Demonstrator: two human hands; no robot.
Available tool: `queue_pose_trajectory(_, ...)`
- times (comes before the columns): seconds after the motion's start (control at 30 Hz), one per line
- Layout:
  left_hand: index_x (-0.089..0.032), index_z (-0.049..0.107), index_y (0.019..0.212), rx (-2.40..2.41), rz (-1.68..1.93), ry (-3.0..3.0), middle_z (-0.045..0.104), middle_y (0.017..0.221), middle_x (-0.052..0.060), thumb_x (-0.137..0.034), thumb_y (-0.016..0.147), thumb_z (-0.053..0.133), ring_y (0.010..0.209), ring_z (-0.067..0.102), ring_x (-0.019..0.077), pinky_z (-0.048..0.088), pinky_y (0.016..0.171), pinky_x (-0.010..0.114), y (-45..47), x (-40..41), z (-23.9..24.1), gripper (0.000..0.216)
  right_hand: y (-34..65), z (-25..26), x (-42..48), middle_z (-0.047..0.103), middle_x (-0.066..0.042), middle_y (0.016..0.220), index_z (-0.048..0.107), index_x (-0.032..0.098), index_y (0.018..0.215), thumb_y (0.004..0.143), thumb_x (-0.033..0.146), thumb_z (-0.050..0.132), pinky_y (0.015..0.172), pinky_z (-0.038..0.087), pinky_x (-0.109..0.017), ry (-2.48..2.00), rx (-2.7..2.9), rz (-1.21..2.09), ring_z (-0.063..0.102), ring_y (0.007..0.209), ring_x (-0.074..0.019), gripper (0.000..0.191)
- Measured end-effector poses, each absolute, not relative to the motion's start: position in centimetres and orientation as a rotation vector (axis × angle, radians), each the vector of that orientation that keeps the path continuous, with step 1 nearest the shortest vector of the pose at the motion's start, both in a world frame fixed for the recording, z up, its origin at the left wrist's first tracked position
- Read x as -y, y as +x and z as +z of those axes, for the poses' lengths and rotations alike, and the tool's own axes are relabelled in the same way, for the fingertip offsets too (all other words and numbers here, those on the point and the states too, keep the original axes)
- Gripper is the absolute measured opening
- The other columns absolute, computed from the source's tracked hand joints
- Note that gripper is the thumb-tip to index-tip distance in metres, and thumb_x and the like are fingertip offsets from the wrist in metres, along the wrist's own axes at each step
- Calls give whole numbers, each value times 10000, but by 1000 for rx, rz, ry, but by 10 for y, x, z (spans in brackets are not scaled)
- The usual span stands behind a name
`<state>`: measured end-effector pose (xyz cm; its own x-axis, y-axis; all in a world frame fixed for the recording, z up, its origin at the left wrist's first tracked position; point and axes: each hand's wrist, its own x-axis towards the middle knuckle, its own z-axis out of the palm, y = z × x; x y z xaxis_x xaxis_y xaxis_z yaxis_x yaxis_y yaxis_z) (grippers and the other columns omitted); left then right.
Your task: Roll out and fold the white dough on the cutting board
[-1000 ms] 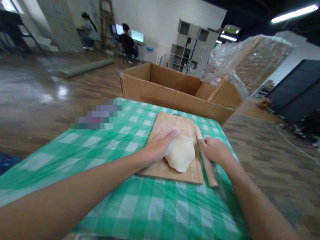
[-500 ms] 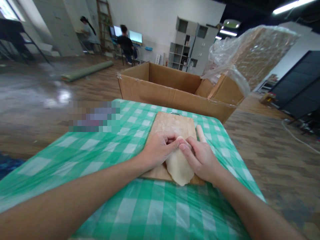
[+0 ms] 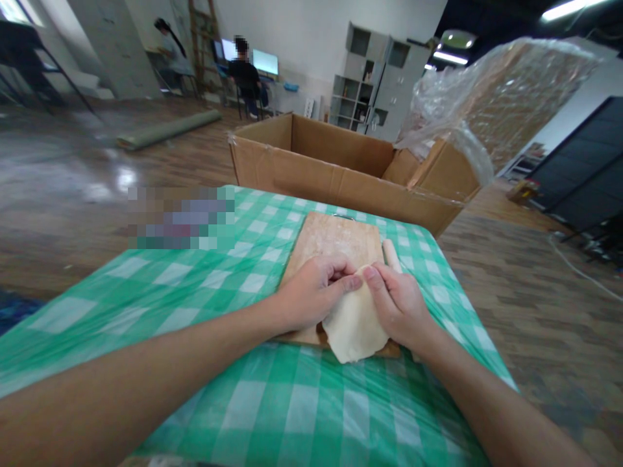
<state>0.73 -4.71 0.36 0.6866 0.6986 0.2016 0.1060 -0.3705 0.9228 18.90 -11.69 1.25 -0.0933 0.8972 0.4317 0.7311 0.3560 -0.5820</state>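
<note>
A flat, pale sheet of dough hangs from both hands, its wide lower edge drooping toward me. My left hand pinches its top edge between thumb and fingers. Close beside it, my right hand grips the same edge, thumb on top. Beneath them lies a wooden cutting board with a floury patch and a metal handle at its far end. A light wooden rolling pin rests along the board's right side, partly hidden behind my right hand.
A green-and-white checked cloth covers the table. Beyond the far edge stands a large open cardboard box, with plastic wrap over its right end. A rolled mat lies on the floor. Two people sit farther back.
My hands have moved slightly apart along the dough's top edge. The dough looks wider and more spread, its lower edge shifted. The view has tilted a little.
</note>
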Motion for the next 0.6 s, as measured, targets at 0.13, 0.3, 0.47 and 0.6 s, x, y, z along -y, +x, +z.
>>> queue_pose_trajectory(0.13, -175, 695, 877, -618, 736, 1882, 677, 806, 0, -392, 1000, 577, 734, 585, 139, 428, 633, 254, 7, 47, 5, 276, 190, 12, 116, 470, 53, 597, 476, 235, 690, 1084, 382, 416, 648, 429, -337, -1399, 1847, 241, 418, 553, -135, 424)
queue_pose_trajectory(0.3, -176, 686, 911, -601, 784, 1910, 684, 839, 9, -417, 1028, 530, 779, 602, 156, 450, 681, 277, 7, 49, 4, 310, 192, 8, 115, 485, 32, 606, 508, 235, 687, 1090, 462, 398, 612, 435, -338, -1421, 1749, 370, 438, 576, -153, 475)
queue_pose_trajectory(0.47, -179, 689, 914, -637, 753, 1955, 706, 866, 22, -398, 1024, 535, 821, 626, 177, 459, 707, 297, 8, 50, 4, 289, 192, 7, 116, 568, -2, 702, 537, 240, 724, 1104, 486, 342, 588, 412, -324, -1388, 1762, 427, 509, 672, -179, 492)
queue_pose_trajectory(0.6, -177, 710, 943, -567, 687, 1966, 739, 931, 36, -358, 1021, 530, 879, 654, 193, 485, 779, 321, 9, 51, 5, 267, 190, 11, 117, 531, 21, 652, 501, 236, 716, 1093, 411, 414, 573, 355, -318, -1405, 1830, 382, 475, 613, -153, 425)
